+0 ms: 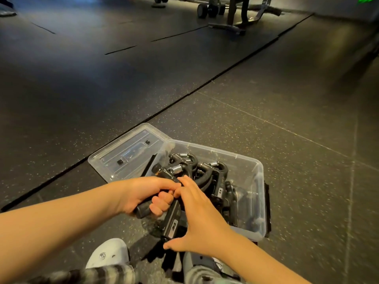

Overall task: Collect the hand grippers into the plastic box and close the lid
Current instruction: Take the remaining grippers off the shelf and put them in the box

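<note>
The grip of the left hand (147,198) is closed: its fingers curl round one handle of a black hand gripper (173,224). The right hand (196,218) has no such grip. Its fingers lie fairly straight along the other handle, the thumb spread beneath the handle's near end, so it touches the tool and does not clasp it.

The held gripper sits at about eight o'clock of the clear plastic box (260,201), at its near-left edge; the hands hide that corner, so I cannot tell whether the tool is already past the rim. The box stands on the dark speckled floor (266,99).

Inside the box a heap of other grippers (205,173) lies tangled, springs uppermost, so I judge most of the collecting done. The lid (127,154) lies on the floor at the box's ten o'clock, against its far-left corner. What remains, as I read it: settle this gripper among the rest, then fetch the lid and press it on. Whether any grippers lie outside the view cannot be told.
</note>
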